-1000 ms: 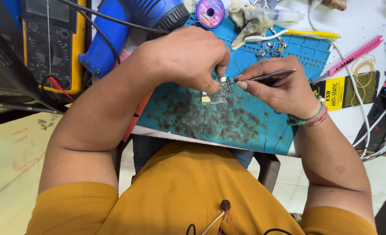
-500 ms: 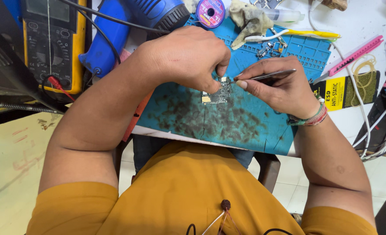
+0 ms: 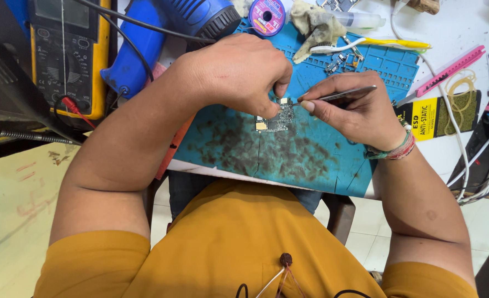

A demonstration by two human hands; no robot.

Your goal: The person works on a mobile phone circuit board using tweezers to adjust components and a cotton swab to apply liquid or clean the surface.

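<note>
A small circuit board (image 3: pixel 276 120) lies on a stained blue work mat (image 3: pixel 288 149). My left hand (image 3: pixel 239 72) curls over the board's upper left part and pinches it with the fingertips. My right hand (image 3: pixel 354 107) grips metal tweezers (image 3: pixel 341 95), whose tips point left and meet the top edge of the board. Part of the board is hidden under my left fingers.
A yellow multimeter (image 3: pixel 68 52) and a blue hot-air tool (image 3: pixel 161 33) sit at the left. A purple solder spool (image 3: pixel 267 16), a rag (image 3: pixel 316 22), a syringe (image 3: pixel 360 20), a pink knife (image 3: pixel 448 66) and cables (image 3: pixel 465 165) crowd the back and right.
</note>
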